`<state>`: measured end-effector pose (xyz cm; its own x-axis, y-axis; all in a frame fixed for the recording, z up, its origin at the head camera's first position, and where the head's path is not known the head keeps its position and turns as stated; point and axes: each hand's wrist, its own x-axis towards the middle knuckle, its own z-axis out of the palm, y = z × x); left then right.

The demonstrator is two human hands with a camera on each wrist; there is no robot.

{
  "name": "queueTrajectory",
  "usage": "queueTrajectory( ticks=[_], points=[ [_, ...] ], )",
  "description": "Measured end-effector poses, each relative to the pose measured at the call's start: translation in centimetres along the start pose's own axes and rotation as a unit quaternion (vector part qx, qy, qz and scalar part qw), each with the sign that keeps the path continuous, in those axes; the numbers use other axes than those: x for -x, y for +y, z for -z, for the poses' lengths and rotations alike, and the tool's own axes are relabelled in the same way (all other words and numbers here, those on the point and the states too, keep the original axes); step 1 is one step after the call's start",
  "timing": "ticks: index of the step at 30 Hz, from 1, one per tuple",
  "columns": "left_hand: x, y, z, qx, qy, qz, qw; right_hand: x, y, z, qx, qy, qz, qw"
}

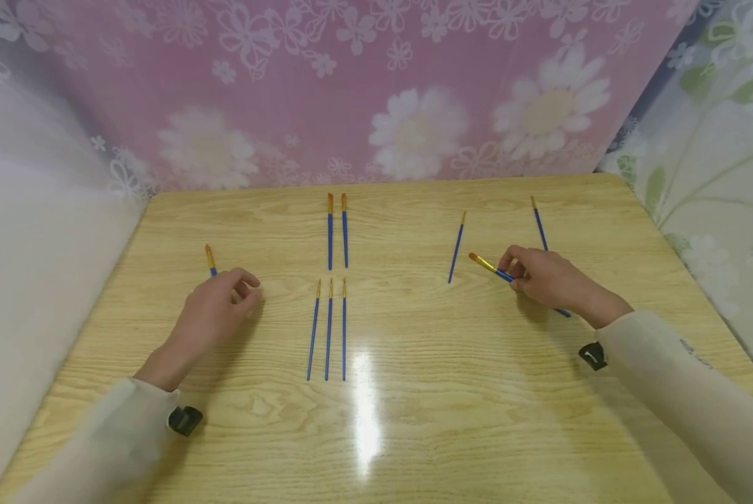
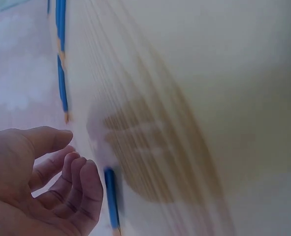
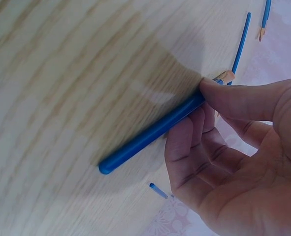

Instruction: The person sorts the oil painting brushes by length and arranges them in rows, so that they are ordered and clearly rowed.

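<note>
Wide wood-grain worktop (image 1: 427,420), left grip (image 1: 215,304) loosely curved over its left side, near a loose brush (image 1: 210,260), right grip (image 1: 543,276) over its right side, pinching a blue paintbrush (image 1: 490,267), three slim brushes (image 1: 329,336) near its middle

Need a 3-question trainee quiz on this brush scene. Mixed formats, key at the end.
1. Multiple choice: how many paintbrushes lie in the nearer centre row of the head view?
A) two
B) three
C) four

2. True or false: the left hand holds nothing.

3. Fill in: the paintbrush gripped by the right hand has a ____ handle.

Key: 1. B; 2. True; 3. blue.
</note>
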<state>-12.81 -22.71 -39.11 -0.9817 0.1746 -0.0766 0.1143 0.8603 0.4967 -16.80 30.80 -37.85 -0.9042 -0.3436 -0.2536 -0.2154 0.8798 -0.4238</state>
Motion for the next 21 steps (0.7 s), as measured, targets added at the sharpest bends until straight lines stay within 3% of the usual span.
queueTrajectory(
  ticks=[13,21],
  points=[
    [-0.7,-3.8,2.1,-0.025,0.02,0.018,0.9993,0.0,0.0,0.0,0.004,0.003,0.003,1.0],
    [-0.9,-4.5,2.3,-0.025,0.0,0.026,0.9993,0.0,0.1,-0.1,0.005,0.007,0.008,1.0]
  ],
)
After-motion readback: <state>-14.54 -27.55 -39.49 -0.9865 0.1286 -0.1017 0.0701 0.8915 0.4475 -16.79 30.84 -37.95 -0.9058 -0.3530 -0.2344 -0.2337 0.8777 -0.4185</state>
